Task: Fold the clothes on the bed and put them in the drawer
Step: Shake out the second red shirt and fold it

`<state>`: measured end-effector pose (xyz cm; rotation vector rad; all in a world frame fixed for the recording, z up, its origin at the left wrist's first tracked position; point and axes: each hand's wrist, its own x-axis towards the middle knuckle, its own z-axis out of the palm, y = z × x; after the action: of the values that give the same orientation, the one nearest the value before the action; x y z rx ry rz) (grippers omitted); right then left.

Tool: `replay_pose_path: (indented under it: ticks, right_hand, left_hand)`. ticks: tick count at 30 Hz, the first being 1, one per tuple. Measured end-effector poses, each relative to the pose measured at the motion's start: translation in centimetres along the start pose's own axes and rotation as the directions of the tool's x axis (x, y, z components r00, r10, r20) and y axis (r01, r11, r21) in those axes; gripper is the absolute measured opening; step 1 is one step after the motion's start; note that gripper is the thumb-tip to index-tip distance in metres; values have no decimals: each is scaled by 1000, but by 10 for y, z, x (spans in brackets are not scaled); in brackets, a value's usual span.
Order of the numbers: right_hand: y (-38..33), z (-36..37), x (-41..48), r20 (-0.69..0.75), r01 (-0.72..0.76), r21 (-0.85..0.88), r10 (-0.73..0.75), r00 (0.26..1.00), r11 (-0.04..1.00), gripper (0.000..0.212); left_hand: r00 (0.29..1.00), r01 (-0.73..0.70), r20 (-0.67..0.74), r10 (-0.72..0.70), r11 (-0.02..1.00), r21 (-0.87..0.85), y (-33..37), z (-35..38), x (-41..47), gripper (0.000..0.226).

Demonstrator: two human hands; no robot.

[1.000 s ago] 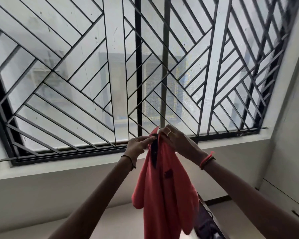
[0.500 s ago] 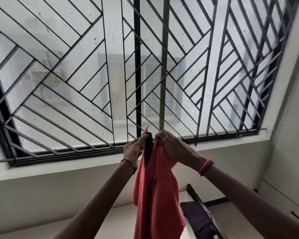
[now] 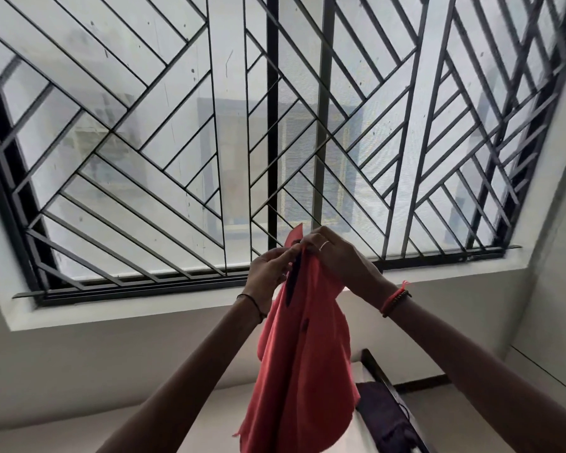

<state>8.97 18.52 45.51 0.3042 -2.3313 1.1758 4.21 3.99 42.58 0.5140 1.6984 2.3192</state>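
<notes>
A coral-red shirt (image 3: 303, 361) with a dark collar strip hangs in the air in front of the window. My left hand (image 3: 267, 271) and my right hand (image 3: 335, 256) both pinch its top edge, close together, arms stretched out and up. The cloth drops in loose folds below my hands to the bottom of the frame. The bed and the drawer are out of view.
A large window with a black diagonal-bar grille (image 3: 275, 125) fills the upper frame, with a white sill (image 3: 177, 308) under it. A dark garment (image 3: 386, 416) lies on a dark-edged surface at the lower right. A pale wall (image 3: 556, 289) stands on the right.
My hands have stayed together on the shirt's top edge, shifting slightly. The hanging cloth has swung and its folds have changed shape.
</notes>
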Motion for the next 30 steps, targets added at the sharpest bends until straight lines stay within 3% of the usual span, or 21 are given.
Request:
replay_pose_path:
  ticks: [10, 13, 16, 18, 19, 22, 25, 27, 30]
  right_hand:
    - [4, 8, 2, 56, -94, 140, 87, 995, 986, 9]
    - [7, 7, 2, 71, -83, 56, 79, 994, 995, 13]
    - [3, 5, -1, 54, 26, -51, -23, 998, 998, 14]
    - [7, 1, 0, 62, 217, -136, -211, 976, 967, 15]
    - [9, -2, 0, 97, 246, -157, -233, 968, 956, 16]
    - [11, -6, 3, 34, 256, -186, -254, 966, 949, 17]
    - [17, -7, 6, 28, 217, -153, -215, 976, 964, 14]
    - [21, -5, 9, 29, 162, -126, -159, 987, 979, 14]
    - [27, -2, 14, 53, 97, -107, -91, 994, 990, 15]
  left_hand:
    - [997, 58, -53, -63, 995, -76, -3, -3, -3, 14]
    - [997, 53, -44, -57, 994, -94, -8, -4, -2, 26]
    - [999, 32, -22, -34, 997, -73, -10, -2, -4, 14]
    - [1000, -17, 23, 17, 1000, 1, -10, -1, -5, 13]
    - [997, -65, 40, 62, 995, 76, -10, -1, -5, 13]
    - [966, -249, 9, 258, 922, 296, -11, 1, -2, 17]
    - [897, -387, 8, 443, 775, 499, -15, 1, 4, 18]
    - [861, -397, -3, 508, 677, 620, -20, -1, 7, 17]
    - [845, -368, -33, 533, 627, 687, -23, -3, 7, 20]
